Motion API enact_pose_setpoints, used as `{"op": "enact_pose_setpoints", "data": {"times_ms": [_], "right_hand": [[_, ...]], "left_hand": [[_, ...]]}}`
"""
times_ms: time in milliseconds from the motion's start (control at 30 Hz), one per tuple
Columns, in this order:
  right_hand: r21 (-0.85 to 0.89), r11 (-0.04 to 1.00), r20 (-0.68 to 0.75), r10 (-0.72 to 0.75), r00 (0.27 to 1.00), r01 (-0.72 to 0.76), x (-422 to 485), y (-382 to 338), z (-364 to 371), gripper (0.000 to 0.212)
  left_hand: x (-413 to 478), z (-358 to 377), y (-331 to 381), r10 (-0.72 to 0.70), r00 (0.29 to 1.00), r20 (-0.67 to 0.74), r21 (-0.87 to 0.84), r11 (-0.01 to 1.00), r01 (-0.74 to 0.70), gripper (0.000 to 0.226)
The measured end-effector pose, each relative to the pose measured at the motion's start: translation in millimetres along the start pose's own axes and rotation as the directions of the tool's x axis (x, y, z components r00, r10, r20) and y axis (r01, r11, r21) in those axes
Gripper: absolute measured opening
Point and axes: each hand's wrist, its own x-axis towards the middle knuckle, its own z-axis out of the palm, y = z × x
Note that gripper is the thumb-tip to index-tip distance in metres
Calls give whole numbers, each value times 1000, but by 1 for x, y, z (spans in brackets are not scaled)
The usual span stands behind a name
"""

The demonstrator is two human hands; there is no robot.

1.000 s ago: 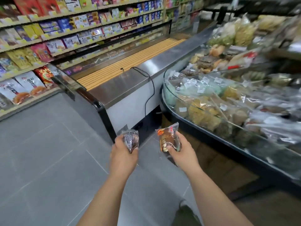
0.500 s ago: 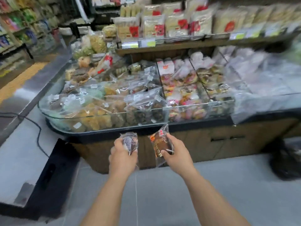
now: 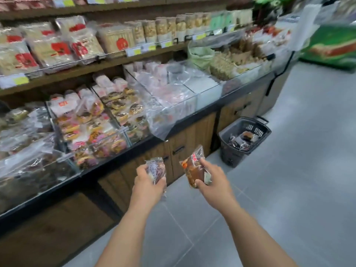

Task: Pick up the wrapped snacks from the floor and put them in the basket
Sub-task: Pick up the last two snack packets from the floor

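My left hand (image 3: 148,185) grips a purple wrapped snack (image 3: 156,168) in clear plastic. My right hand (image 3: 213,180) holds a brown wrapped snack (image 3: 193,166) with a red and orange label. Both hands are held out at chest height, side by side, above the grey floor. A dark grey plastic basket (image 3: 228,149) stands on the floor ahead and to the right, against the counter base, with several wrapped snacks inside. The basket is well beyond both hands.
A long display counter (image 3: 192,130) with clear bins of wrapped pastries runs along the left, with wooden cabinet doors below. Wooden shelves (image 3: 115,60) of bagged goods rise behind it. Grey tiled floor (image 3: 289,189) stretches to the right. A green display (image 3: 335,47) sits far right.
The view has swung right along the counter, bringing the basket into sight. Both hands still hold their snacks in the same pose.
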Motion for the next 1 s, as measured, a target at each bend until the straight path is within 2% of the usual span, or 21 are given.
{"op": "enact_pose_setpoints", "data": {"times_ms": [167, 333, 733, 1000], "right_hand": [[38, 997, -138, 68, 988, -64, 9, 53, -76, 66], [111, 988, -254, 134, 958, -109, 31, 88, -130, 63], [55, 982, -355, 189, 916, -181, 188, 142, -212, 63], [92, 964, -416, 264, 870, -248, 266, 182, -261, 63]], "left_hand": [[-5, 81, 71, 138, 984, 112, -17, 990, -137, 55], [16, 138, 121, 128, 977, 173, -47, 992, -121, 52], [153, 262, 245, 206, 935, 290, -7, 977, -213, 57], [214, 333, 313, 224, 883, 413, 39, 964, -262, 62]]}}
